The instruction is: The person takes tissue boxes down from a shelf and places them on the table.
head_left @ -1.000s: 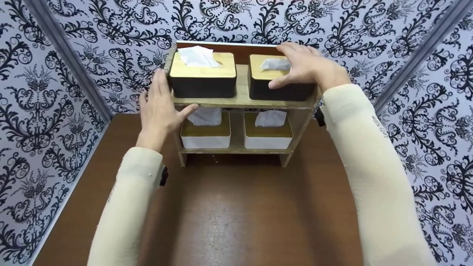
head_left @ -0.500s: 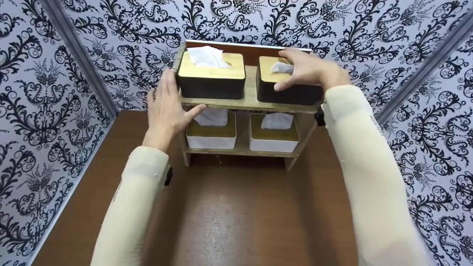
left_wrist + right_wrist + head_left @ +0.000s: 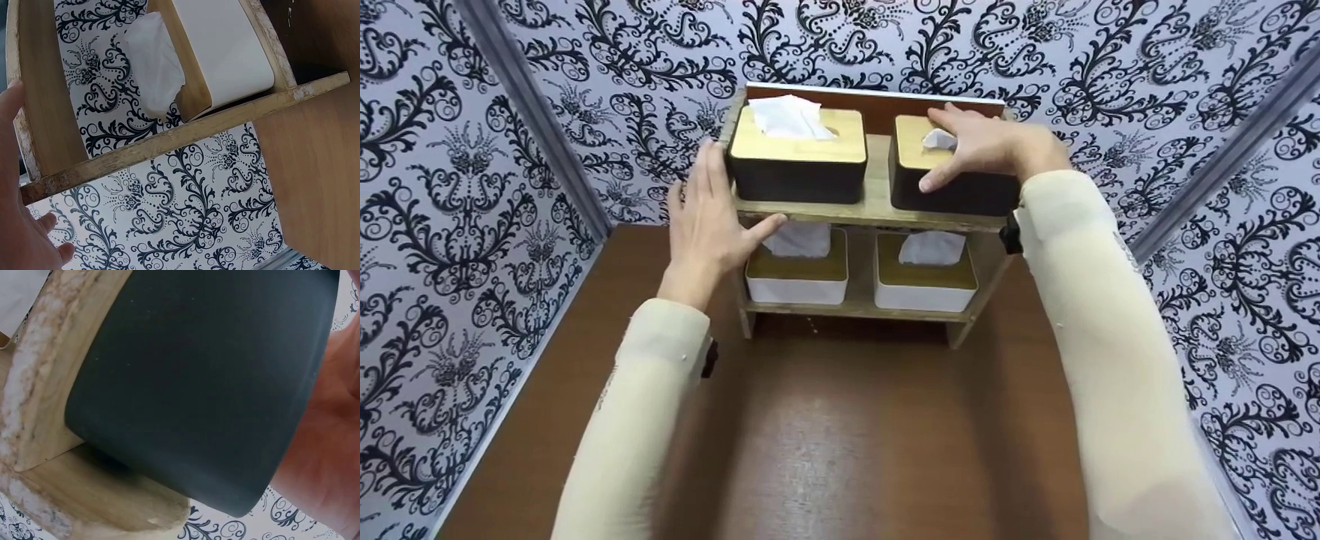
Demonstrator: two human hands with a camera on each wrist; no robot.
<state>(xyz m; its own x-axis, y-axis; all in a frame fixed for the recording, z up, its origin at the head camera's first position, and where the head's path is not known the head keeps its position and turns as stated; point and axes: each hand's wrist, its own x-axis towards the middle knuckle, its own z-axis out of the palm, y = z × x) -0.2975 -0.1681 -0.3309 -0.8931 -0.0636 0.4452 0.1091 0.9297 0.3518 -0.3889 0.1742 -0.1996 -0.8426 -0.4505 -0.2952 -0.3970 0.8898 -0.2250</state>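
Observation:
A small wooden two-tier shelf (image 3: 877, 216) holds tissue boxes. My left hand (image 3: 706, 217) rests along its left side, fingers straight and thumb at the top board's front edge. In the left wrist view, part of that hand (image 3: 17, 208) shows beside the wooden frame. My right hand (image 3: 986, 146) spans the right black tissue box (image 3: 952, 191), thumb at the front and fingers over the bamboo-coloured lid. A small tuft of tissue (image 3: 939, 139) pokes out beside the palm. In the right wrist view, the black box wall (image 3: 197, 382) overhangs the board's rounded end (image 3: 112, 495).
Another black tissue box (image 3: 799, 180) stands at the top left, tissue pulled up. Below are two white tissue boxes, one left (image 3: 796, 291) and one right (image 3: 926, 298). The shelf stands on a brown table (image 3: 825, 435) against patterned walls (image 3: 1110, 60).
The head view has shifted, so the shelf appears further right. My right hand sits slightly further left on its box, and less of the tissue shows. The left hand keeps its place.

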